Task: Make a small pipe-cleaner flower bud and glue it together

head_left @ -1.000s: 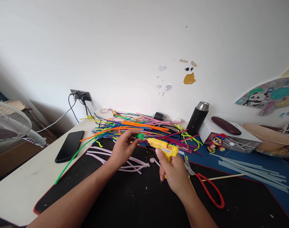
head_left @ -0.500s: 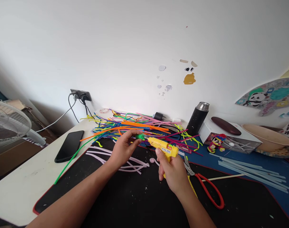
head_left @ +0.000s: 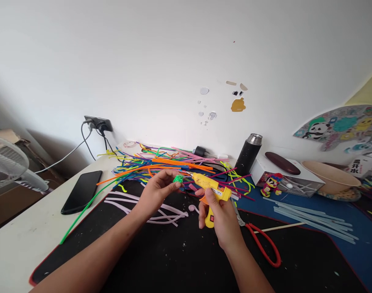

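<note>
Between the thumb and fingers of my left hand [head_left: 158, 189] is a small green fuzzy piece [head_left: 178, 179], which looks like coiled pipe cleaner. My right hand [head_left: 224, 215] is wrapped round a yellow hot glue gun [head_left: 208, 183], its nozzle pointing left. A short gap separates the nozzle tip from the green piece. Below the hands, lilac pipe cleaners [head_left: 125, 196] lie on the black mat [head_left: 180, 260], along with a lilac coil [head_left: 191, 208]. Red-handled scissors [head_left: 265, 244] rest right of my right hand, their blades partly hidden behind it.
Many coloured pipe cleaners [head_left: 180, 162] are heaped by the wall. A phone [head_left: 81, 191] lies at left. At right stand a black flask [head_left: 248, 154], a small figurine [head_left: 271, 185], a white box [head_left: 288, 175] and a bowl [head_left: 329, 179]. Glue sticks [head_left: 314, 221] lie before them.
The glue gun's nozzle has drawn back from the green piece, leaving a gap. My right hand has tilted the gun, showing more of its handle. The whole view has shifted slightly.
</note>
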### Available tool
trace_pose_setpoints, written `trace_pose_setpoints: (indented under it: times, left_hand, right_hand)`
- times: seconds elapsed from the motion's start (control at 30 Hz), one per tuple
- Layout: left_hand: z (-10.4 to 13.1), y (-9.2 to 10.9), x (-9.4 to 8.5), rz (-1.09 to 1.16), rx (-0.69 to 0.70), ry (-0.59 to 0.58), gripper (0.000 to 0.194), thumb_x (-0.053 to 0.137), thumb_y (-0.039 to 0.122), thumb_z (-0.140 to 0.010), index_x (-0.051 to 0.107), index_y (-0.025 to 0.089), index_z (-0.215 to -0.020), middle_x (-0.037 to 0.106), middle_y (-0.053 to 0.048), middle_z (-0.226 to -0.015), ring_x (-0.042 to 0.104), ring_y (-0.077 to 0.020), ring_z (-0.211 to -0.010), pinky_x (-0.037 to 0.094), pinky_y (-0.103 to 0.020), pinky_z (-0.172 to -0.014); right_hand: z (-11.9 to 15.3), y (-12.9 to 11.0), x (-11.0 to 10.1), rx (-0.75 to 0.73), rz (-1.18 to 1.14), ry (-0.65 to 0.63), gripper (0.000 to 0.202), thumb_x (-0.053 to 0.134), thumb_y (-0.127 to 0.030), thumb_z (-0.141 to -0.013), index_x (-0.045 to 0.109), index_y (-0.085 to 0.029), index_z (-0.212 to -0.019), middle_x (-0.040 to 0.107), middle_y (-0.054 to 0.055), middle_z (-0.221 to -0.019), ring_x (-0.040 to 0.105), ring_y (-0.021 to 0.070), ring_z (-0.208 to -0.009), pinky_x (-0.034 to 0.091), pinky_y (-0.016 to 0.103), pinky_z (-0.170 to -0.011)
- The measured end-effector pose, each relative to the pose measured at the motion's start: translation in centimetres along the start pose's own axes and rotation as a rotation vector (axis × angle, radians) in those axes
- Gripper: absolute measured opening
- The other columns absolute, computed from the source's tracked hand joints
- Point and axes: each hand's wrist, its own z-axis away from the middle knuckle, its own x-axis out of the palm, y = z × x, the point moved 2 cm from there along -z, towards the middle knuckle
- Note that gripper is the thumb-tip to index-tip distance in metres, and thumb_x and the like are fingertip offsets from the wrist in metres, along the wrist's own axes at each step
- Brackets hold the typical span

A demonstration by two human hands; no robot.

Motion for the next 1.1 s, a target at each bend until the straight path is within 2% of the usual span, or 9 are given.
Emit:
trace_pose_setpoints:
  times: [0.2, 0.27, 0.37, 0.47, 0.63, 0.8, 0.9, 1.03, 1.1]
  left_hand:
    - [1.2, 1.0, 1.5, 0.189, -0.109, -0.232, 0.028, 0.092, 0.029, -0.079, 0.073, 0.016, -0.095, 0.074, -0.006, -0.091, 0.070, -0.0179, -0.082, 0.058, -0.027, -0.070]
    - [1.7, 1.2, 1.9, 0.206, -0.130, -0.304, 0.026, 0.091, 0.026, -0.080, 0.074, 0.016, -0.097, 0.075, -0.006, -0.096, 0.070, -0.0158, -0.080, 0.059, -0.027, -0.073]
    - [2.4, 1.5, 2.3, 0.201, -0.177, -0.389, 0.024, 0.090, 0.023, -0.082, 0.073, 0.016, -0.098, 0.077, -0.008, -0.106, 0.072, -0.0177, -0.089, 0.059, -0.029, -0.080]
    - [2.8, 1.5, 2.7, 0.165, -0.230, -0.434, 0.024, 0.089, 0.022, -0.083, 0.072, 0.017, -0.099, 0.077, -0.009, -0.115, 0.073, -0.0178, -0.091, 0.059, -0.030, -0.083]
    - [3.0, 1.8, 3.1, 0.133, -0.246, -0.444, 0.025, 0.089, 0.024, -0.083, 0.072, 0.018, -0.101, 0.076, -0.012, -0.127, 0.074, -0.0187, -0.095, 0.059, -0.029, -0.083]
    - [3.0, 1.9, 3.3, 0.166, -0.296, -0.480, 0.025, 0.090, 0.025, -0.082, 0.072, 0.017, -0.097, 0.072, -0.013, -0.136, 0.075, -0.0152, -0.083, 0.061, -0.031, -0.080]
    - [3.4, 1.4, 3.5, 0.199, -0.340, -0.550, 0.027, 0.091, 0.027, -0.082, 0.073, 0.016, -0.098, 0.072, -0.014, -0.135, 0.075, -0.0139, -0.077, 0.062, -0.032, -0.078]
    - [4.0, 0.9, 3.6, 0.206, -0.479, -0.707, 0.029, 0.093, 0.027, -0.078, 0.074, 0.015, -0.097, 0.071, -0.016, -0.137, 0.077, -0.0147, -0.074, 0.062, -0.029, -0.071]
    - [3.7, 1.1, 3.3, 0.225, -0.474, -0.704, 0.030, 0.094, 0.026, -0.077, 0.074, 0.015, -0.096, 0.070, -0.016, -0.139, 0.078, -0.0155, -0.073, 0.062, -0.027, -0.068]
  right_hand:
    - [-0.7, 0.4, -0.6, 0.029, -0.149, 0.097, 0.068, 0.073, -0.077, -0.083, 0.077, -0.013, -0.106, 0.066, 0.001, -0.062, 0.063, 0.0154, -0.048, 0.046, 0.024, -0.048]
    - [-0.9, 0.6, -0.8, 0.025, -0.162, 0.122, 0.069, 0.074, -0.077, -0.082, 0.077, -0.013, -0.109, 0.068, 0.003, -0.066, 0.066, 0.0174, -0.052, 0.046, 0.025, -0.046]
    - [-1.1, 0.7, -1.0, 0.017, -0.158, 0.146, 0.070, 0.073, -0.077, -0.083, 0.078, -0.013, -0.112, 0.073, 0.007, -0.072, 0.070, 0.0210, -0.059, 0.046, 0.026, -0.045]
    - [-1.0, 0.8, -1.0, 0.016, -0.120, 0.149, 0.072, 0.069, -0.078, -0.086, 0.079, -0.013, -0.115, 0.077, 0.010, -0.080, 0.072, 0.0229, -0.064, 0.047, 0.027, -0.045]
    - [-0.9, 0.9, -1.1, 0.009, -0.083, 0.172, 0.075, 0.065, -0.080, -0.087, 0.081, -0.013, -0.117, 0.079, 0.012, -0.086, 0.071, 0.0231, -0.063, 0.048, 0.029, -0.046]
    - [-0.8, 0.7, -1.0, 0.003, -0.086, 0.186, 0.070, 0.067, -0.078, -0.088, 0.081, -0.016, -0.117, 0.081, 0.012, -0.095, 0.071, 0.0219, -0.063, 0.050, 0.030, -0.049]
    - [-0.8, 0.6, -1.0, -0.027, -0.077, 0.178, 0.069, 0.068, -0.078, -0.087, 0.082, -0.016, -0.114, 0.081, 0.011, -0.092, 0.072, 0.0227, -0.066, 0.053, 0.031, -0.052]
    - [-1.0, 0.4, -1.2, -0.031, -0.066, 0.217, 0.070, 0.068, -0.080, -0.085, 0.083, -0.016, -0.108, 0.079, 0.010, -0.085, 0.074, 0.0246, -0.071, 0.052, 0.030, -0.051]
    - [-1.0, 0.4, -1.3, -0.026, -0.071, 0.234, 0.070, 0.066, -0.081, -0.085, 0.082, -0.016, -0.106, 0.078, 0.010, -0.083, 0.073, 0.0243, -0.070, 0.052, 0.030, -0.050]
